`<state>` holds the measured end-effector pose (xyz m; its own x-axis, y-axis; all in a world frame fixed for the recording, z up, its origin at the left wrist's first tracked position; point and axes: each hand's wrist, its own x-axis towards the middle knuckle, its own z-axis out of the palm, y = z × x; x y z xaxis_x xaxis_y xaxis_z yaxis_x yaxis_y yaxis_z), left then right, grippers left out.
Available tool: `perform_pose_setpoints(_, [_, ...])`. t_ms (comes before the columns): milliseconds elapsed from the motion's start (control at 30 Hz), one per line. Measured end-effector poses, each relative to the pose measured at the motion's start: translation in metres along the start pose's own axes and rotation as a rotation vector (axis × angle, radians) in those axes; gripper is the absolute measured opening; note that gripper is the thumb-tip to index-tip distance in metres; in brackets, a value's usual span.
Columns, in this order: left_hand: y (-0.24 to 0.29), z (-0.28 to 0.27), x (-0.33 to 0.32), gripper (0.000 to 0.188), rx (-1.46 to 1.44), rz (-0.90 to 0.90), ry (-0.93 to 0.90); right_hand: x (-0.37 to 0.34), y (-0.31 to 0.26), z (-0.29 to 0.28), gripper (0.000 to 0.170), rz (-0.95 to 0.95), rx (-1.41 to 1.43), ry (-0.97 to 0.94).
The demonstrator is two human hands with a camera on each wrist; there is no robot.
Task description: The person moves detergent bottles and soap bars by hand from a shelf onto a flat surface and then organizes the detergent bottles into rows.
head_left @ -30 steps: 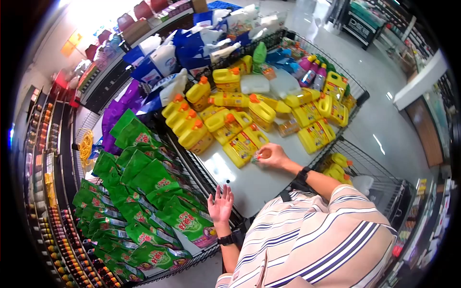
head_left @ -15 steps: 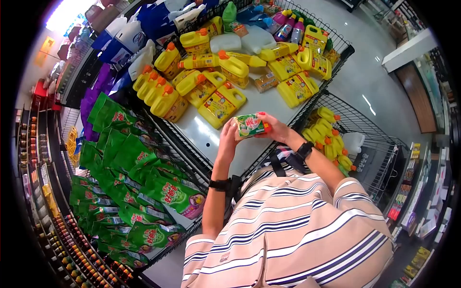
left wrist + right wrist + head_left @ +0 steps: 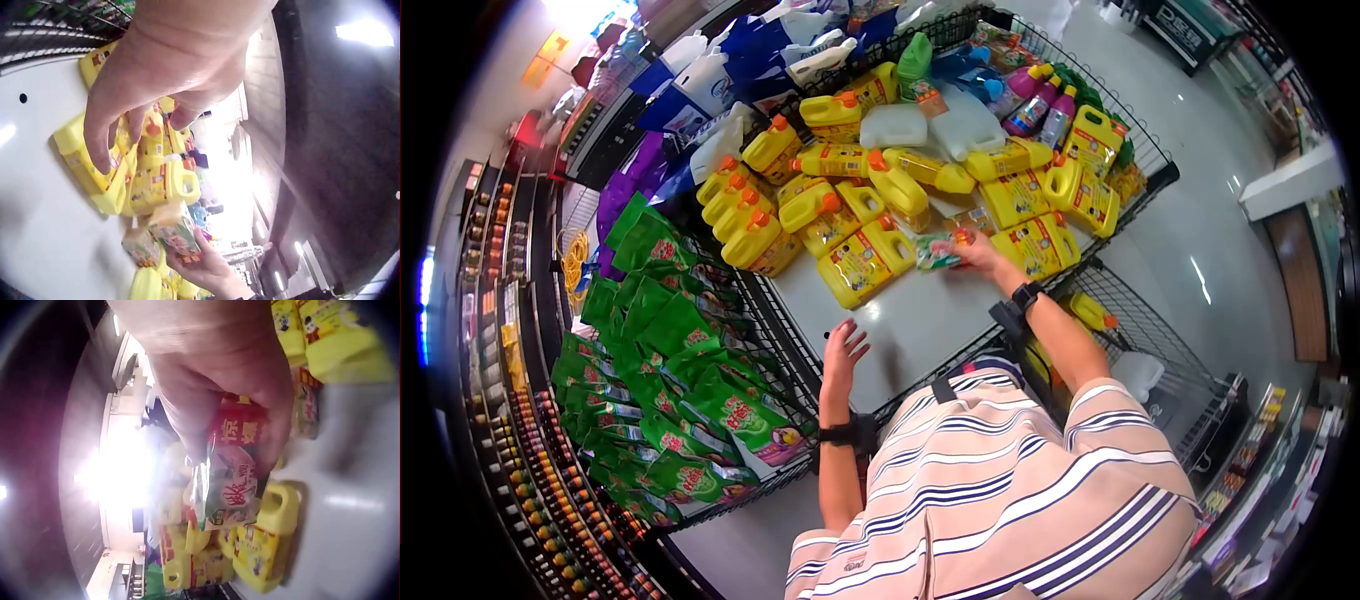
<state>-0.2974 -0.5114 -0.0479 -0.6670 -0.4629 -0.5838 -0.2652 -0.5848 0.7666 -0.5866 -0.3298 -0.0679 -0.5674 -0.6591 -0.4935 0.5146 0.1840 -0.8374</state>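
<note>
My right hand grips a boxy wrapped soap pack, green and white with a red end. In the right wrist view, thumb and fingers hold the soap pack by its red end, above the white display surface. A similar pack lies just beyond, beside yellow jugs; the left wrist view shows the held pack overlapping it. My left hand hovers over the near left of the surface, holding nothing. Its fingers are loosely bent in front of a yellow jug.
Several yellow jugs crowd the white surface, with clear jugs and purple bottles behind. A wire rack of green bags stands left. On the right is a wire basket. Blue-and-white packs line the back.
Half a second ago both hands held the soap pack near my body. Now my left hand has let go and moved left, while my right hand has carried the pack forward toward the similar pack.
</note>
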Motion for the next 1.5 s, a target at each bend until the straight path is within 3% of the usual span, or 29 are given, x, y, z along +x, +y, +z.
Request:
perform_pose_setpoints(67, [-0.007,-0.008,-0.006,0.055,-0.043,-0.009,0.081,0.026,-0.013,-0.026,0.064,-0.013,-0.013,-0.007])
perform_pose_setpoints(133, [-0.018,-0.018,-0.01,0.058,-0.13,-0.051,0.189,0.056,-0.012,-0.053,0.062,0.0,-0.405,0.088])
perform_pose_setpoints(167, [-0.026,-0.023,-0.013,0.058,-0.134,-0.049,0.207,0.066,-0.006,-0.064,0.062,0.004,-0.407,0.07])
perform_pose_setpoints(233, [-0.035,-0.03,-0.018,0.058,-0.254,-0.124,0.271,0.087,0.006,-0.085,0.059,-0.326,-1.035,0.414])
perform_pose_setpoints(300, [-0.036,-0.033,-0.022,0.056,-0.276,-0.125,0.334,0.108,0.022,-0.1,0.054,-0.279,-0.655,0.283])
perform_pose_setpoints(367, [-0.035,-0.034,-0.03,0.054,-0.288,-0.053,0.389,0.108,0.024,-0.099,0.055,-0.309,-0.633,0.194])
perform_pose_setpoints(433, [-0.035,-0.036,-0.035,0.053,-0.291,-0.043,0.417,0.093,0.028,-0.08,0.051,-0.324,-0.59,0.242])
perform_pose_setpoints(500, [-0.036,-0.039,-0.036,0.053,-0.287,-0.054,0.421,0.065,0.022,-0.048,0.043,-0.717,-1.268,0.934])
perform_pose_setpoints(567, [-0.039,-0.042,-0.035,0.052,-0.275,-0.066,0.435,0.047,0.021,-0.02,0.036,-0.719,-1.227,0.829])
perform_pose_setpoints(633, [-0.037,-0.04,-0.03,0.051,-0.249,-0.068,0.437,0.043,0.032,0.004,0.036,-0.652,-1.147,0.186])
perform_pose_setpoints(667, [-0.037,-0.039,-0.027,0.052,-0.253,-0.063,0.437,0.044,0.034,0.018,0.036,-0.654,-1.148,0.18])
perform_pose_setpoints(733, [-0.033,-0.035,-0.024,0.052,-0.223,-0.05,0.389,0.046,0.035,0.045,0.039,-0.834,-1.087,-0.119])
perform_pose_setpoints(767, [-0.029,-0.033,-0.023,0.052,-0.187,-0.037,0.335,0.055,0.042,0.052,0.039,-0.841,-1.089,-0.121])
perform_pose_setpoints(867, [-0.023,-0.032,-0.018,0.048,-0.176,-0.014,0.278,0.107,0.069,0.073,0.056,-0.328,-1.003,0.126])
perform_pose_setpoints(900, [-0.019,-0.031,-0.019,0.045,-0.158,-0.014,0.257,0.118,0.072,0.076,0.056,-0.345,-1.004,0.124])
perform_pose_setpoints(967, [-0.016,-0.035,-0.021,0.043,-0.154,-0.009,0.23,0.138,0.076,0.079,0.054,-0.087,-0.588,0.08])
perform_pose_setpoints(1000, [-0.013,-0.036,-0.024,0.043,-0.129,-0.017,0.22,0.137,0.066,0.083,0.046,-0.143,-0.408,0.001])
perform_pose_setpoints(1033, [-0.01,-0.038,-0.027,0.043,-0.105,-0.024,0.209,0.169,0.102,0.077,0.036,-0.21,-0.285,0.009])
perform_pose_setpoints(1100, [-0.016,-0.05,-0.029,0.044,-0.08,0.004,0.177,0.144,0.068,0.081,0.042,0.029,-0.359,-0.013])
perform_pose_setpoints(1167, [-0.019,-0.062,-0.028,0.046,-0.073,-0.027,0.135,0.115,0.051,0.103,0.037,-0.091,-0.213,-0.052])
perform_pose_setpoints(1300, [-0.012,-0.063,-0.019,0.05,-0.004,0.014,0.174,0.088,0.049,0.144,0.044,-0.516,-0.706,0.068])
perform_pose_setpoints(1333, [-0.009,-0.064,-0.013,0.051,0.017,0.041,0.179,0.076,0.037,0.155,0.044,-0.518,-0.712,0.073])
perform_pose_setpoints(1400, [-0.002,-0.059,-0.004,0.054,0.072,0.104,0.203,0.055,0.018,0.175,0.046,-0.469,-0.708,-0.176])
perform_pose_setpoints(1500, [0.018,-0.047,0.01,0.062,0.144,0.26,0.212,0.062,0.028,0.194,0.045,-0.458,-0.835,-0.303])
